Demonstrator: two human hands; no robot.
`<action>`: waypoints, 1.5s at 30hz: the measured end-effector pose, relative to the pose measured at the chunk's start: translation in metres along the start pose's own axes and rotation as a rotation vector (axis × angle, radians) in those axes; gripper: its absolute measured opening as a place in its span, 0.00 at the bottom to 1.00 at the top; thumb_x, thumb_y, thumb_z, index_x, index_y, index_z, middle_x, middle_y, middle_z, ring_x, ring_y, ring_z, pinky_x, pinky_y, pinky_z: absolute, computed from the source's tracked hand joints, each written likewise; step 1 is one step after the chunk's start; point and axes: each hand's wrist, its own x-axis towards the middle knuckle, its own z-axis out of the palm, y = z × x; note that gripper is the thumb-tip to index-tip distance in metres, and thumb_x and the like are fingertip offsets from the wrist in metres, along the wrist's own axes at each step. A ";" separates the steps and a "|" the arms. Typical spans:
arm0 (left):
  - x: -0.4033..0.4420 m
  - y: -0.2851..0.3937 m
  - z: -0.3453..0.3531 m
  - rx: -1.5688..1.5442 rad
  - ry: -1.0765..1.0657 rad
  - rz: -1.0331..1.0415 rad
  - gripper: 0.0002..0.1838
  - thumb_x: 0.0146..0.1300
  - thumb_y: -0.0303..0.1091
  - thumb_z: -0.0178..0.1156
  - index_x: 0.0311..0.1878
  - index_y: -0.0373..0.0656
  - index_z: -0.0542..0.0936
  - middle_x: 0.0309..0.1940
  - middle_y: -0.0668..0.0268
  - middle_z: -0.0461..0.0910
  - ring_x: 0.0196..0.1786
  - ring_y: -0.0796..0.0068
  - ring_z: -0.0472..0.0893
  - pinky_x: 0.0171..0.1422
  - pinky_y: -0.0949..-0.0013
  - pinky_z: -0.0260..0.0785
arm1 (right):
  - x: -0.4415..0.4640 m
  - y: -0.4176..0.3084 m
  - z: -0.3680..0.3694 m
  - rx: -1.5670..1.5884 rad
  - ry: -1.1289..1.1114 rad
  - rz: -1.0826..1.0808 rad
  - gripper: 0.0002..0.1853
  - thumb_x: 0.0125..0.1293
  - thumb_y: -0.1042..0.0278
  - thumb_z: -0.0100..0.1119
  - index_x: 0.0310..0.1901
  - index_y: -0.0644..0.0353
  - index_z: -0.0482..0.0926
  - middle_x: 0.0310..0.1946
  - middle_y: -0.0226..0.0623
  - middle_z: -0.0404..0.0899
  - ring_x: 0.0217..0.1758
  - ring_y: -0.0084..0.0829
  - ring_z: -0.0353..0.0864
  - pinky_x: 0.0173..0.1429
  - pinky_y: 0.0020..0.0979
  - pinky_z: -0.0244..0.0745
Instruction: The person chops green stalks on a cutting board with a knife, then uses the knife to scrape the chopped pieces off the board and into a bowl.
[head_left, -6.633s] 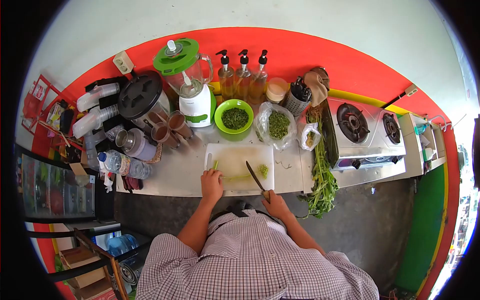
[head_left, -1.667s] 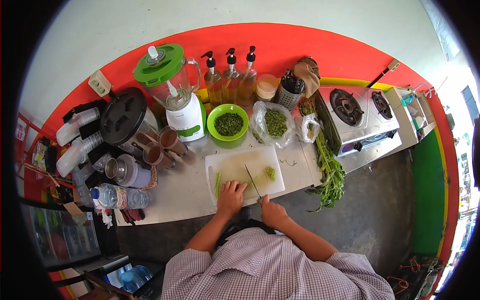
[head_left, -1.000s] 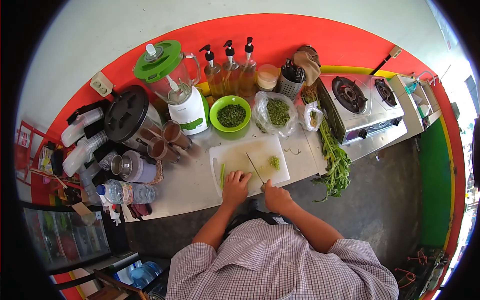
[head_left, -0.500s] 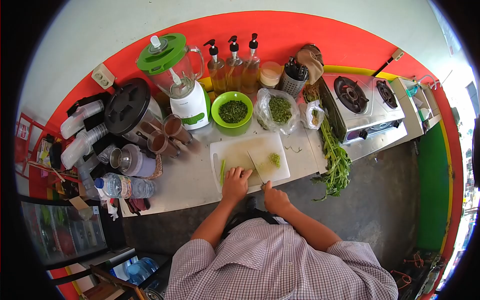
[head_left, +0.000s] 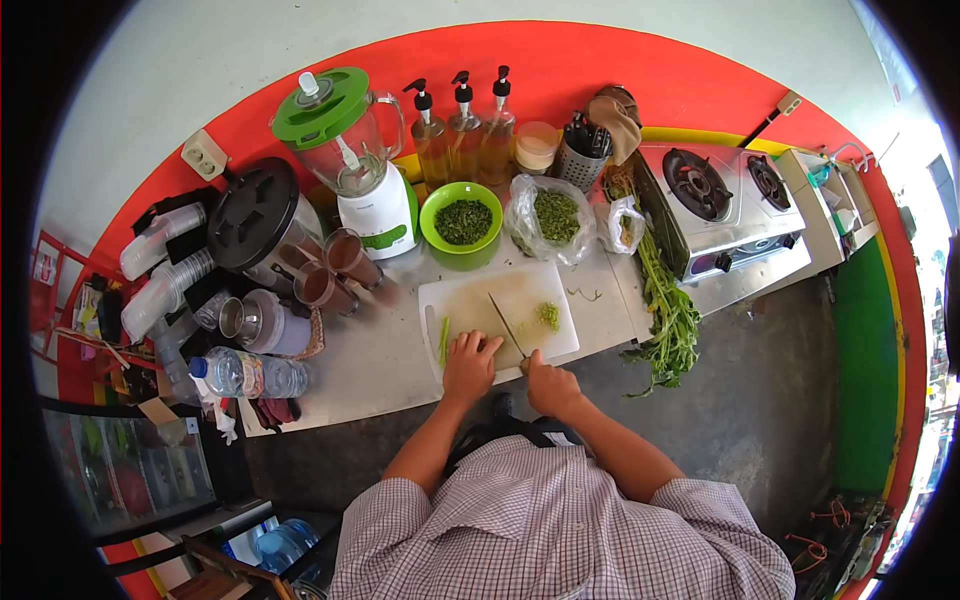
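Observation:
On the white cutting board [head_left: 455, 297], my left hand [head_left: 468, 368] rests with its fingers bent down and close together; whatever lies beneath them is hidden. Thin green stalks [head_left: 444, 340] lie just left of those fingers. My right hand [head_left: 553, 387] is wrapped around the handle of a kitchen knife [head_left: 507, 325]. Its blade slants across the board, pointing away and to the left, a little right of my left hand. A small heap of chopped green stalk [head_left: 547, 317] sits right of the blade, with a few loose bits nearby.
Behind the board stand a green bowl [head_left: 461, 250] of chopped greens and a plastic bag [head_left: 560, 222] of more. Leafy stalks [head_left: 665, 335] hang over the counter edge beside the stove [head_left: 720, 205]. Left are a blender [head_left: 378, 215], brown cups [head_left: 322, 288] and a water bottle [head_left: 250, 373].
My right hand and the knife handle have shifted slightly away from my body, and the knife tip has moved a little away and left. My left hand stays nearly in place.

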 end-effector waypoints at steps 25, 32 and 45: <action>-0.005 -0.007 0.006 -0.031 0.038 -0.008 0.17 0.57 0.28 0.63 0.52 0.48 0.84 0.43 0.67 0.77 0.50 0.62 0.75 0.56 0.56 0.68 | -0.012 -0.013 0.000 -0.033 -0.009 0.025 0.35 0.64 0.68 0.57 0.68 0.78 0.57 0.38 0.57 0.87 0.42 0.54 0.90 0.46 0.49 0.85; -0.003 -0.005 0.004 -0.039 0.040 -0.014 0.18 0.56 0.28 0.63 0.52 0.48 0.84 0.43 0.66 0.77 0.50 0.62 0.75 0.56 0.56 0.68 | -0.012 -0.011 0.024 -0.035 0.002 0.069 0.36 0.62 0.68 0.59 0.68 0.78 0.57 0.39 0.58 0.86 0.44 0.56 0.89 0.49 0.50 0.84; -0.006 -0.007 0.005 -0.045 0.042 -0.029 0.18 0.57 0.27 0.63 0.52 0.49 0.85 0.42 0.67 0.77 0.50 0.63 0.75 0.56 0.57 0.68 | -0.011 -0.014 0.021 -0.046 -0.028 0.068 0.39 0.63 0.67 0.60 0.71 0.78 0.55 0.40 0.53 0.87 0.42 0.50 0.90 0.46 0.47 0.85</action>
